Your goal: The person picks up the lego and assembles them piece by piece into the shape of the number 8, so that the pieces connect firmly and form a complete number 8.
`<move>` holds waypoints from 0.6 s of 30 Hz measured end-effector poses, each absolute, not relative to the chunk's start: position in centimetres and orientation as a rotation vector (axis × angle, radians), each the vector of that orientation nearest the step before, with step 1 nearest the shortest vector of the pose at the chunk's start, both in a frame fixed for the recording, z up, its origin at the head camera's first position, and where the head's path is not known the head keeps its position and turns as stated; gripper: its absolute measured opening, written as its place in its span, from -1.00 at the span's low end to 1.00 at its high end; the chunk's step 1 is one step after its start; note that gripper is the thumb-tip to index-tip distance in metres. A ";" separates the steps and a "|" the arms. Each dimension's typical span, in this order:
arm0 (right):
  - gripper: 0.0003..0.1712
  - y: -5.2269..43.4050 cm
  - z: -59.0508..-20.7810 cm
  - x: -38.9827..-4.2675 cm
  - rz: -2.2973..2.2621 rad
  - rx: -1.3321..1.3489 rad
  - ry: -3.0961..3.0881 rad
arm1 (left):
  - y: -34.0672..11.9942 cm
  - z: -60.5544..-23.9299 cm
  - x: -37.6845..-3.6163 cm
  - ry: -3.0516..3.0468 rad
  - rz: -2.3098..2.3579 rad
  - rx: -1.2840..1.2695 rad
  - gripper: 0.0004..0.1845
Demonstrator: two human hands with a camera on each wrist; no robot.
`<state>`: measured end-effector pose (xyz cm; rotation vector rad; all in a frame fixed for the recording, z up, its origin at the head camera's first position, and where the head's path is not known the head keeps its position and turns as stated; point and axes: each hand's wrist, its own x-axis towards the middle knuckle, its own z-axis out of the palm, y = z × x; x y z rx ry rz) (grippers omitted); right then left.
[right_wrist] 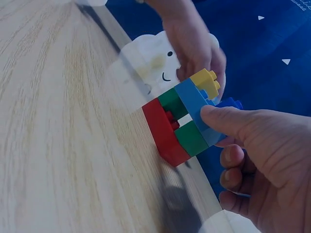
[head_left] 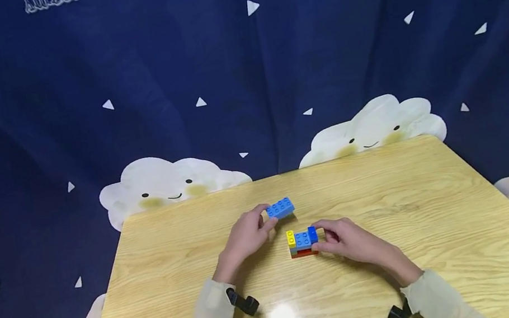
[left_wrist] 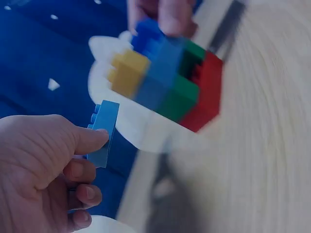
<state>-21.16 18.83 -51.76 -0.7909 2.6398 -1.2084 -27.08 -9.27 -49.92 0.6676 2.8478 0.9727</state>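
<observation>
My left hand (head_left: 246, 234) pinches a light blue building brick (head_left: 280, 209) between thumb and fingers, its studs facing up in the head view. Nearer to me, my right hand (head_left: 355, 242) grips the right end of a small brick stack (head_left: 302, 240). A red brick (right_wrist: 163, 138) forms the bottom of the stack. Two green bricks (right_wrist: 192, 139) stand on it with a gap between them, bridged by another light blue brick (right_wrist: 194, 104). On top sit a yellow brick (head_left: 291, 239) and a dark blue brick (head_left: 313, 234) at opposite ends. The loose brick is apart from the stack.
Both hands work over a light wooden table (head_left: 170, 230). Behind its far edge hangs a dark blue curtain (head_left: 214, 46) with white triangles and clouds. A black wrist camera (head_left: 246, 303) is strapped to the left wrist, another camera (head_left: 399, 316) to the right.
</observation>
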 end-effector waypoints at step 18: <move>-0.57 18.6 -52.3 -21.3 -1.233 -0.829 2.658 | -8.2 -48.1 -21.1 2.806 0.986 0.843 -0.52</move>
